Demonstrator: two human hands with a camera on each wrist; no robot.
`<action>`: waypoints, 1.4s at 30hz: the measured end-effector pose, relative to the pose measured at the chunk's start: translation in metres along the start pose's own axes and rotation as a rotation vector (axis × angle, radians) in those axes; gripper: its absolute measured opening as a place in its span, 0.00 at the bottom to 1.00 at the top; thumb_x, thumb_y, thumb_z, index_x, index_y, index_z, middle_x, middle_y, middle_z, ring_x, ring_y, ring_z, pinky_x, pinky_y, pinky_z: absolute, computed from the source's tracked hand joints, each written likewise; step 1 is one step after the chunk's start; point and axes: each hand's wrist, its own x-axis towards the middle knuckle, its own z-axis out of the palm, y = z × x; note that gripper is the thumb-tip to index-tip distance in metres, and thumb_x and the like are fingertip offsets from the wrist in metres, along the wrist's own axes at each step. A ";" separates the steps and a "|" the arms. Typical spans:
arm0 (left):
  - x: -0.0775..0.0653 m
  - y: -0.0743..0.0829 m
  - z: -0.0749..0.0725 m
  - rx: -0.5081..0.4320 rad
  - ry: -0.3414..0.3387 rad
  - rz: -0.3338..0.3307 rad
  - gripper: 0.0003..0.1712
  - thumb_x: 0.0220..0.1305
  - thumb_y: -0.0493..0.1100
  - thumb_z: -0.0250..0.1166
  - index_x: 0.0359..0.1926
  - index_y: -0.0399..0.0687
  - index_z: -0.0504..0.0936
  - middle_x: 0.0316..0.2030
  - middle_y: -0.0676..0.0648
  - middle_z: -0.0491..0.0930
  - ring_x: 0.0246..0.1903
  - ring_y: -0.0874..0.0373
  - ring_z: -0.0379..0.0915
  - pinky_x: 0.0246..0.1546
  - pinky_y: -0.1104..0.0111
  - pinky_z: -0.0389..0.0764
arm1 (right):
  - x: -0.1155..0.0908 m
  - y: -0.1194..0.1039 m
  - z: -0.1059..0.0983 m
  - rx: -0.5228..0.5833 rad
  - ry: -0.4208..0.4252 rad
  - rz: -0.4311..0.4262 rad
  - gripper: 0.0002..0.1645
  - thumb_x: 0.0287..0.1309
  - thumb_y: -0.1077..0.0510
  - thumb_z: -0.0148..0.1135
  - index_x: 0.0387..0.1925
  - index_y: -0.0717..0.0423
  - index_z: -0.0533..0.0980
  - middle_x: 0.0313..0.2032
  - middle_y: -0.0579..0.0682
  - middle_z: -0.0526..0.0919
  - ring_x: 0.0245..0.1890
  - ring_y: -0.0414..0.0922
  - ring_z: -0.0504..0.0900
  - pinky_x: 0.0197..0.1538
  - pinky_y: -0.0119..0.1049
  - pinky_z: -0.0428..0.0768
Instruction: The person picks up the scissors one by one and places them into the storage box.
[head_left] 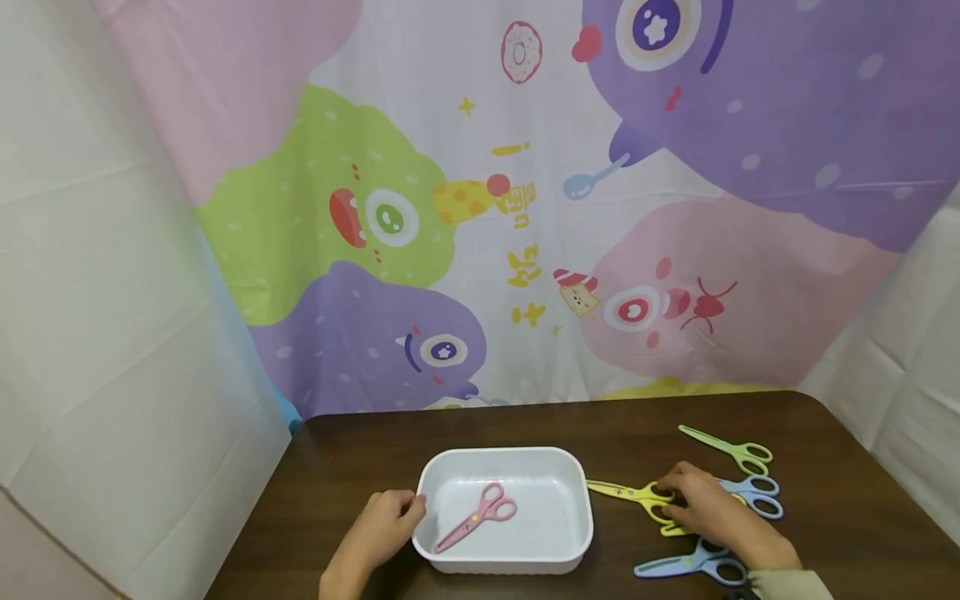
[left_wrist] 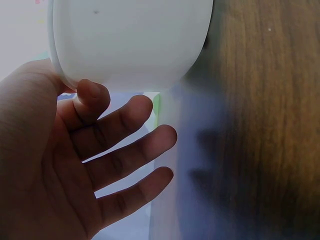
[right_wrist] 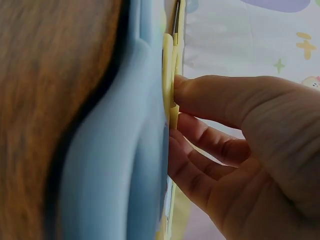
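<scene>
A white rectangular tray [head_left: 502, 564] stands on the table with pink scissors [head_left: 472, 522] lying inside it. At its left end, my left hand [head_left: 381, 527] pinches the rim between thumb and index finger; the other fingers [left_wrist: 132, 145] spread loosely below the tray wall in the left wrist view. To the right of the tray, my right hand [head_left: 708, 510] pinches yellow scissors [head_left: 630, 492] at the handle, and their tip points at the tray's right wall. In the right wrist view, thumb and fingertips meet the yellow handle [right_wrist: 167, 75]. Another yellow pair [head_left: 672, 529] is partly hidden under this hand.
Green scissors [head_left: 723, 444] lie behind my right hand, and blue scissors [head_left: 759, 493] beside it. Nearer the front edge is another blue pair [head_left: 686, 567], with something dark [head_left: 741, 594] below it. A cartoon-printed cloth [head_left: 525, 358] hangs behind the brown table [head_left: 352, 442].
</scene>
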 end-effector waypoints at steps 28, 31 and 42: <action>0.000 -0.002 0.002 -0.011 0.002 -0.010 0.23 0.71 0.44 0.60 0.16 0.53 0.68 0.15 0.60 0.61 0.18 0.70 0.56 0.21 0.74 0.61 | 0.001 0.001 0.003 -0.006 0.035 -0.022 0.09 0.51 0.65 0.76 0.37 0.60 0.87 0.34 0.46 0.82 0.32 0.39 0.81 0.36 0.34 0.80; 0.001 -0.002 0.002 -0.015 0.005 -0.002 0.22 0.71 0.44 0.60 0.17 0.53 0.69 0.15 0.60 0.61 0.18 0.70 0.57 0.21 0.73 0.61 | 0.002 0.001 0.002 0.015 0.026 -0.016 0.09 0.52 0.65 0.75 0.37 0.60 0.86 0.34 0.45 0.82 0.32 0.38 0.81 0.35 0.33 0.80; 0.001 -0.001 0.001 -0.003 0.004 -0.001 0.23 0.71 0.44 0.60 0.17 0.53 0.69 0.15 0.60 0.61 0.18 0.69 0.56 0.21 0.73 0.61 | 0.002 0.004 0.002 0.090 -0.023 -0.035 0.07 0.56 0.64 0.73 0.38 0.60 0.86 0.36 0.47 0.82 0.32 0.37 0.81 0.35 0.33 0.80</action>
